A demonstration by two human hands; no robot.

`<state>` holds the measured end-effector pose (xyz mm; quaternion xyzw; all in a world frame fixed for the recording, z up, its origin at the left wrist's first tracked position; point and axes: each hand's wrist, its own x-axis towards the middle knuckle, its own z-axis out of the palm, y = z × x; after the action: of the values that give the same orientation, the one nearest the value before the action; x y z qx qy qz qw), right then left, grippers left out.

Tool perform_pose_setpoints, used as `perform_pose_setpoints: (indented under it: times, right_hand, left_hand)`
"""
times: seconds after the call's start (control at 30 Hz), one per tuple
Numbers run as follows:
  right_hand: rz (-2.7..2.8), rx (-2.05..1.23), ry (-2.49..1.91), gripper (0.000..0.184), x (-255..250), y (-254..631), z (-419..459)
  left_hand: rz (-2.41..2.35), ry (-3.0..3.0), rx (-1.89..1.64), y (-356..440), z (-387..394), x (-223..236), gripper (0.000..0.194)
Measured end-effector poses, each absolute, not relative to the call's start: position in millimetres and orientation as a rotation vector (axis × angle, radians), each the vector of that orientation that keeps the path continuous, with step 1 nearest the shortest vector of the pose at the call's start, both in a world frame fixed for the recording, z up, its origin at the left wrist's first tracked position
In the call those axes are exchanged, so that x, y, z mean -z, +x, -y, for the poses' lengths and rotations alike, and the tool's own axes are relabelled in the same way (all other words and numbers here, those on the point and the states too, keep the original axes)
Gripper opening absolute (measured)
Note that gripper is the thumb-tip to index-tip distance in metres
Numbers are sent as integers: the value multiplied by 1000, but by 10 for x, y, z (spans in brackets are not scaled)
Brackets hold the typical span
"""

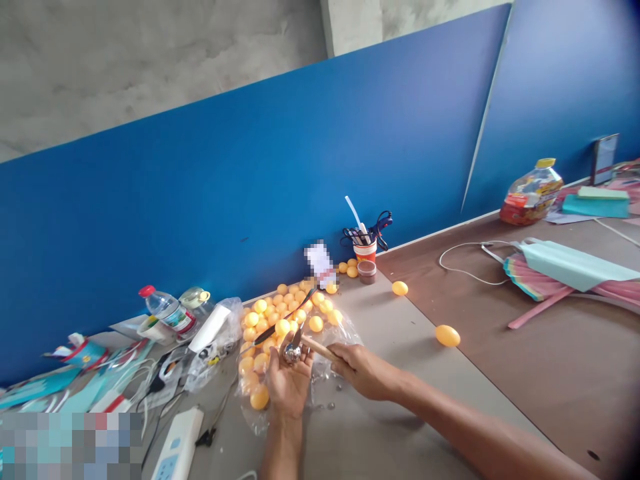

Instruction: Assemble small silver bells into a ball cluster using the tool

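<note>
My left hand (290,385) is palm up and cupped, its fingers partly curled around a shiny round silver thing (293,353) resting in the palm. My right hand (361,368) is closed around a light wooden handle (320,347), whose far end reaches the silver thing. A dark piece stands just above the silver thing; whether it joins the handle, I cannot tell. Behind and left of my hands, many orange ping-pong balls (259,397) lie on a clear plastic bag (350,328). A long black strip (285,318) crosses over them.
Two loose orange balls (447,335) lie to the right. A cup of tools (365,250) and a small lidded tub (367,271) stand by the blue partition (280,173). Leftward are a red-capped bottle (170,311), cables and a power strip (177,443). A yellow-capped jug (533,193) stands far right.
</note>
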<state>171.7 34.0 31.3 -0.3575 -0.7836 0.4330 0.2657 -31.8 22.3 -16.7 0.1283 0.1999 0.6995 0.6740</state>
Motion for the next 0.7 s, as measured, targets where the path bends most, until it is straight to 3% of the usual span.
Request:
perform_pose_setpoints:
  times: [0.43,0.7]
  right_hand:
    - [2083,-1312,-895,15,-298,1691,-309]
    - [2050,-1378,-910,14,-282,1661,-301]
  left_hand:
    - [-545,293,-1660,-367,-249,192,47]
    - [-524,275,-1638,-317,-198,107,39]
